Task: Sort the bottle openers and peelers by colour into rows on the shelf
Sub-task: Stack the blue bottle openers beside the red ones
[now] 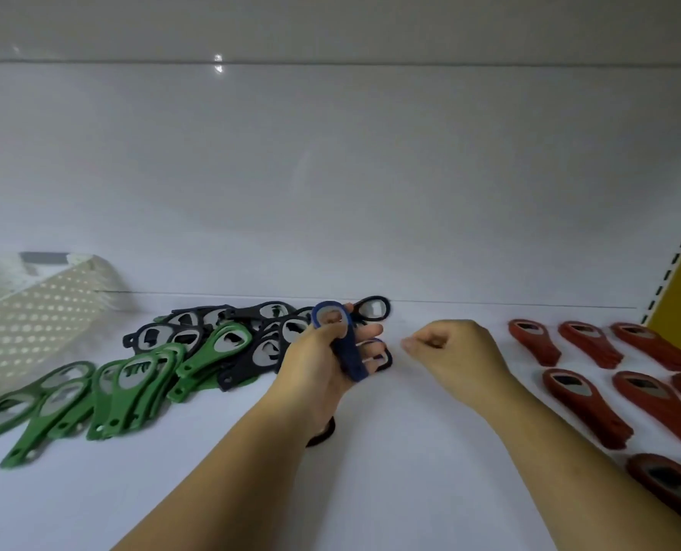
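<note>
we are looking down at a white shelf (390, 451). our left hand (315, 363) is gripping a small stack of blue bottle openers (340, 344), ring ends up, above the middle of the shelf. our right hand (454, 351) is hovering just beside it, fingers loosely curled and holding nothing. to the left, a heap of black openers (227, 332) is lying mixed with green openers (132, 383). to the right, red openers (585, 395) are sitting in neat rows; we are counting at least 8 red stacks, some cut off by the edge. exact counts of black and green are too tangled to tell. a perforated white basket (32, 312) is standing at far left. these openers are looking light, stiff and flat, probably best pinched along the narrow handle.
</note>
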A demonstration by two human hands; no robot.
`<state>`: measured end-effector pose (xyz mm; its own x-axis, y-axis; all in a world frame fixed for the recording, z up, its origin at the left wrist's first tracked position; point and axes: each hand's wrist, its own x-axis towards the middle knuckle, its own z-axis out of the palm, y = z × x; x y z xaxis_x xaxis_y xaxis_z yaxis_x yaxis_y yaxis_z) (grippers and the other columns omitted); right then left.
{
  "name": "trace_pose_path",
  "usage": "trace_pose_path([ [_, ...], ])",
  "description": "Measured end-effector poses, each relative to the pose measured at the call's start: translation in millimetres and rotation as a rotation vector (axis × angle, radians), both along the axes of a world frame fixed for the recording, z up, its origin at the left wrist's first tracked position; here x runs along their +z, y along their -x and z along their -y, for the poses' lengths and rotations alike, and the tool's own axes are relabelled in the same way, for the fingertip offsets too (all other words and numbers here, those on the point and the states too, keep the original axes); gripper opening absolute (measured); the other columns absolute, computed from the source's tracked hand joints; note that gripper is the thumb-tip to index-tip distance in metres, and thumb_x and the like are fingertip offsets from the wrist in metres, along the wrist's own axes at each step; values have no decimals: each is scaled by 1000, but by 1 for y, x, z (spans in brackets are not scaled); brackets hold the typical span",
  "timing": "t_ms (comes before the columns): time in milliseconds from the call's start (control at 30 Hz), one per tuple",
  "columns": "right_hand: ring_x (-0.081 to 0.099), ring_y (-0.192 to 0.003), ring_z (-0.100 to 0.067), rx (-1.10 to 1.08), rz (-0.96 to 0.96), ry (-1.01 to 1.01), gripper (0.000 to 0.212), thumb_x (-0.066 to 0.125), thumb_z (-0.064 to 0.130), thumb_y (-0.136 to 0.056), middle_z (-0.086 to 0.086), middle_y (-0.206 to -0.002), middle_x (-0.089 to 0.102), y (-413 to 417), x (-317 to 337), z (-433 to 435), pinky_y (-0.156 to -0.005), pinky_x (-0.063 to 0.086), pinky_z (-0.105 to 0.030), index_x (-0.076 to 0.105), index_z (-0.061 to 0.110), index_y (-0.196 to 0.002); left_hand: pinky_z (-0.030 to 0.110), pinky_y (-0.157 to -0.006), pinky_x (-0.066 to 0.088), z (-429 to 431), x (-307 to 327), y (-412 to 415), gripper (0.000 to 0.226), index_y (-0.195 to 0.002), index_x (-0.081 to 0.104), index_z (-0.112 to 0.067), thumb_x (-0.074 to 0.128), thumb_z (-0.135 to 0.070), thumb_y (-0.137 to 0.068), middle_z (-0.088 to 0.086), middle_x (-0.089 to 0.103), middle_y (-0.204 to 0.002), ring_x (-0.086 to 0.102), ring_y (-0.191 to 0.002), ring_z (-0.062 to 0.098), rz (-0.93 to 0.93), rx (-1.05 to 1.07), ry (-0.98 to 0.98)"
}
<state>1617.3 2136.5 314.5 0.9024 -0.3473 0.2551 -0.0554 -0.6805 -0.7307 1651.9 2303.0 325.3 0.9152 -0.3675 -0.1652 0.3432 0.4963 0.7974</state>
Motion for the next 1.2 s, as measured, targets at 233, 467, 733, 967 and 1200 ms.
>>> trace_pose_path([
  [233, 56, -68, -23, -243, -385, 397, 39, 60, 49, -83, -2, -69, 55, 4, -1, 46, -47, 32, -24, 50, 15, -67, 20, -45, 29, -4, 1, -5, 28, -105, 61, -18, 37, -31, -97, 12, 67, -84, 48, -48, 16, -44, -90, 23],
  [467, 41, -49, -17, -136, -353, 286, 40, 67, 36, -81, -2, -52, 44, 0, -3, 30, -47, 28, -24, 49, 13, -55, 40, -77, 48, -4, 3, -4, 44, -106, 63, -13, 33, -45, -99, 18, 68, -93, 63, -79, 30, -107, -60, 122],
  [733, 52, -63, -17, -11, -224, 166, 18, 73, 23, -80, 3, -63, 54, -1, -4, 15, -58, 39, -25, 60, 15, -71, 44, -85, 49, -4, -3, -10, 35, -114, 62, -18, 36, -39, -101, 21, 66, -107, 62, -102, 35, -143, 31, 160],
  [967, 55, -60, -8, 21, 112, -442, 10, 76, 20, -79, 3, -68, 65, 7, 13, -7, -55, 39, -19, 68, 15, -75, 44, -100, 43, 0, -9, -13, 41, -112, 63, -14, 34, -41, -101, 20, 67, -100, 62, -101, 32, -133, 55, 172],
  [1200, 54, -47, -2, 202, 152, -550, 11, 68, 18, -86, 8, -61, 67, 13, 10, -44, -44, 42, -15, 73, 24, -79, 41, -82, 54, 11, -11, -2, 34, -119, 55, -4, 38, -27, -101, 19, 67, -111, 66, -96, 29, 27, -103, 138],
])
